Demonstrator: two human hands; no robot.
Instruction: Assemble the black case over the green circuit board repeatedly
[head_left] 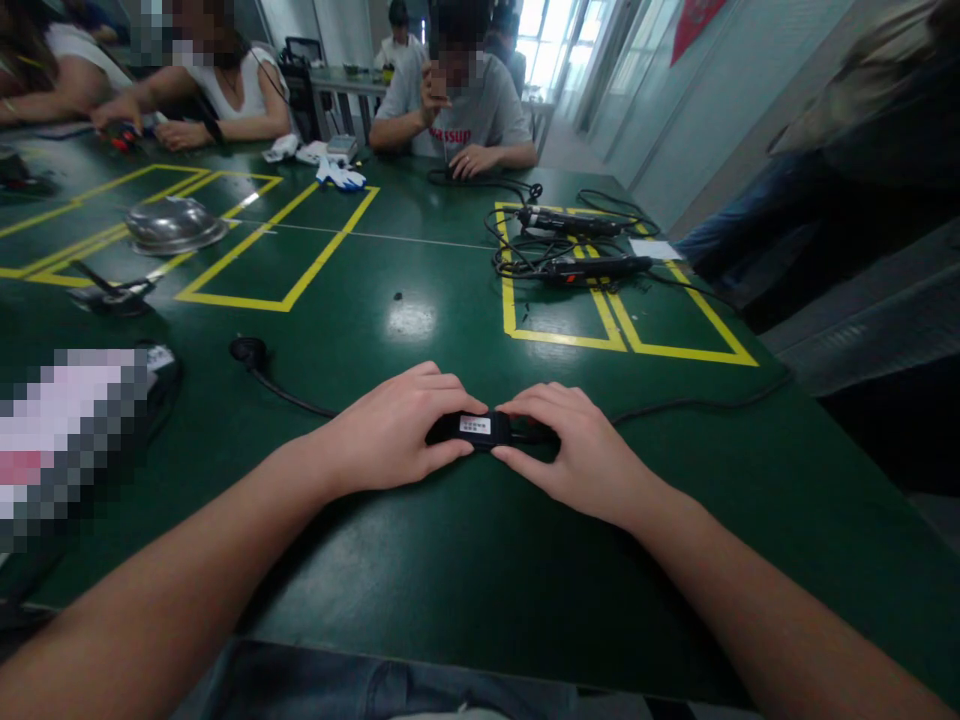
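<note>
A small black power adapter (475,430) with a white printed label lies on the green table in front of me, its cord leading off both sides. My left hand (405,425) grips its left end between thumb and fingers. At the other end, the thumb and fingertips of my right hand (570,440) close on the adapter's right edge. Leftward, the cord (296,402) runs out from under my left hand to a black plug (247,352). The cord's other part trails right from behind my right hand toward the table edge.
Two black electric screwdrivers (592,268) with tangled cables lie at the right inside yellow tape. A metal bowl-shaped part (176,224) and a dark bladed part (112,292) are at left. White-blue gloves (341,175) lie farther back. Several people sit across the green table (420,570).
</note>
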